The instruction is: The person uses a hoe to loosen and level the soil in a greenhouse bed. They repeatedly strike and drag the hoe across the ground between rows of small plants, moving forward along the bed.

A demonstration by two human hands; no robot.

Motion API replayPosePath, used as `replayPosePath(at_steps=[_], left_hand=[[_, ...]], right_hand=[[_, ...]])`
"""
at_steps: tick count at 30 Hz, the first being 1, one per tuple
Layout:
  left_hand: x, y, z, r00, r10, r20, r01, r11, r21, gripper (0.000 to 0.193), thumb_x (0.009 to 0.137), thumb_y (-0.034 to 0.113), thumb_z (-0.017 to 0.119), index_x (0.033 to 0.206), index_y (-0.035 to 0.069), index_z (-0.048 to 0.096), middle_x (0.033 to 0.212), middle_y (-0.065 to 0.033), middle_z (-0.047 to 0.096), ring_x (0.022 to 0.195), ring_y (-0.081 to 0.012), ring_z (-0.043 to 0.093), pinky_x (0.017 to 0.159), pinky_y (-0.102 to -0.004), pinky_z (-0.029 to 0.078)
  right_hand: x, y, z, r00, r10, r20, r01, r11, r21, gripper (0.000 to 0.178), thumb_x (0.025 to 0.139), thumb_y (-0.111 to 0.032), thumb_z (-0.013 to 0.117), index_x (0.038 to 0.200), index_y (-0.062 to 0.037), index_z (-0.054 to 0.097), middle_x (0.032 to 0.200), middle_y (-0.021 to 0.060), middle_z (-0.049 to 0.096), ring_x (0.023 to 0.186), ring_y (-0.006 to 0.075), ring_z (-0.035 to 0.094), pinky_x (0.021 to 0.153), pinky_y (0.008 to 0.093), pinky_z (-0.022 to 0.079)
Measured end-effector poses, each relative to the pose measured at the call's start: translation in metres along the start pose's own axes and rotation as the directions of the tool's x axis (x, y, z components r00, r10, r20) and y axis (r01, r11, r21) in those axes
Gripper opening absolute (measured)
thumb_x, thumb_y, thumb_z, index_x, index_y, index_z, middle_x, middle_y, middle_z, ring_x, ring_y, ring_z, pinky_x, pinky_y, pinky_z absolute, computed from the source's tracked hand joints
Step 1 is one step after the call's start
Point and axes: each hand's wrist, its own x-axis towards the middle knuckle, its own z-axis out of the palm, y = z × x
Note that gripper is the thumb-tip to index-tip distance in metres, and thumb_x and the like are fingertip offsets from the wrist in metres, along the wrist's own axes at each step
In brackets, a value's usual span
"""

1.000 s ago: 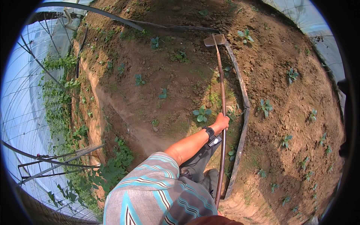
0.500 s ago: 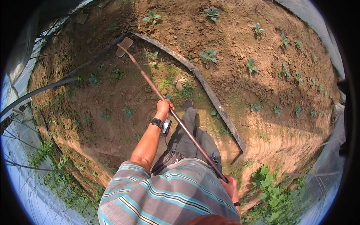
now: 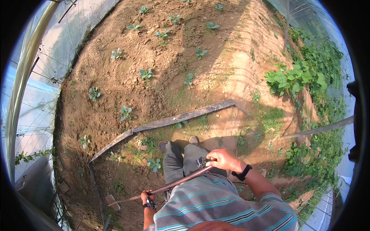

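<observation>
A long-handled hoe [image 3: 181, 181] slants across the front of my body, its brown shaft running from my waist down to the left. Its flat, rectangular metal blade [image 3: 113, 202] is at the ground at lower left. My left hand [image 3: 148, 197] is closed around the shaft on the blade side. At the shaft's upper end, in front of my waist, my right hand [image 3: 223, 159] is closed on the handle, its fingers curled. Beyond my feet, a long, bent, dark flat strip [image 3: 177, 118] lies on the soil, with one end running down beside the blade.
Leafy seedlings [image 3: 145, 74] stand spaced out in the brown soil ahead. One seedling [image 3: 154, 165] grows close to my left foot. Dense green vines [image 3: 298, 79] spread at the right. Clear plastic sheeting [image 3: 36, 115] walls the left side, and a curved pole [image 3: 320, 128] juts in at right.
My view and body have turned to the right. The hoe now lies lower and flatter, its blade at lower left. My right hand has risen into fuller view; both hands stay on the handle.
</observation>
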Motion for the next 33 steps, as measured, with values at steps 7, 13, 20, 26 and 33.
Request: replayPosePath(at_steps=[7, 13, 20, 26, 33], left_hand=[[0.001, -0.040, -0.002, 0.998, -0.029, 0.051, 0.027, 0.999, 0.031, 0.024, 0.099, 0.011, 0.045, 0.075, 0.012, 0.049, 0.068, -0.0041, 0.055, 0.068, -0.0249, 0.058, 0.074, -0.0438, 0.052], [-0.011, -0.055, 0.040, 0.996, -0.024, 0.090, 0.010, 0.987, 0.160, 0.025, 0.099, 0.010, 0.045, 0.075, 0.010, 0.050, 0.068, -0.0037, 0.055, 0.067, -0.0237, 0.056, 0.072, -0.0406, 0.051], [-0.109, -0.024, 0.136, 0.774, 0.032, 0.633, -0.596, -0.303, 0.744, 0.007, 0.096, 0.011, 0.060, 0.097, 0.004, 0.063, 0.095, -0.0095, 0.070, 0.091, -0.0206, 0.065, 0.088, -0.0370, 0.054], [-0.126, 0.021, 0.223, 0.682, -0.132, 0.720, -0.676, -0.491, 0.550, 0.008, 0.096, 0.010, 0.059, 0.095, 0.004, 0.063, 0.093, -0.0095, 0.068, 0.089, -0.0215, 0.065, 0.089, -0.0364, 0.055], [-0.091, 0.052, 0.328, 0.882, -0.086, 0.464, -0.412, 0.340, 0.846, 0.012, 0.096, 0.010, 0.054, 0.087, 0.005, 0.059, 0.086, -0.0086, 0.063, 0.083, -0.0236, 0.062, 0.087, -0.0370, 0.056]], right_hand=[[-0.019, 0.033, -0.051, 0.952, -0.183, -0.246, 0.189, 0.982, -0.001, 0.022, 0.089, -0.027, 0.077, 0.095, -0.0069, 0.072, 0.086, 0.0107, 0.070, 0.078, 0.0312, 0.069, 0.068, 0.0408, 0.054], [-0.044, 0.044, -0.092, 0.876, -0.231, -0.423, 0.258, 0.966, 0.007, 0.018, 0.089, -0.024, 0.076, 0.094, -0.0069, 0.072, 0.083, 0.0110, 0.070, 0.077, 0.0329, 0.069, 0.067, 0.0410, 0.054], [-0.068, 0.031, -0.093, 0.740, -0.166, -0.652, 0.261, 0.964, 0.050, 0.016, 0.090, -0.022, 0.075, 0.096, -0.0071, 0.073, 0.086, 0.0105, 0.071, 0.079, 0.0338, 0.069, 0.068, 0.0412, 0.055], [-0.100, 0.020, -0.045, 0.612, -0.028, -0.790, 0.164, 0.982, 0.093, 0.017, 0.092, -0.023, 0.072, 0.098, -0.0069, 0.074, 0.091, 0.0129, 0.072, 0.083, 0.0356, 0.069, 0.072, 0.0441, 0.055], [-0.140, 0.017, 0.030, 0.442, 0.275, -0.854, 0.036, 0.946, 0.323, 0.017, 0.093, -0.021, 0.073, 0.102, -0.0057, 0.074, 0.091, 0.0139, 0.072, 0.084, 0.0355, 0.069, 0.073, 0.0418, 0.054]])
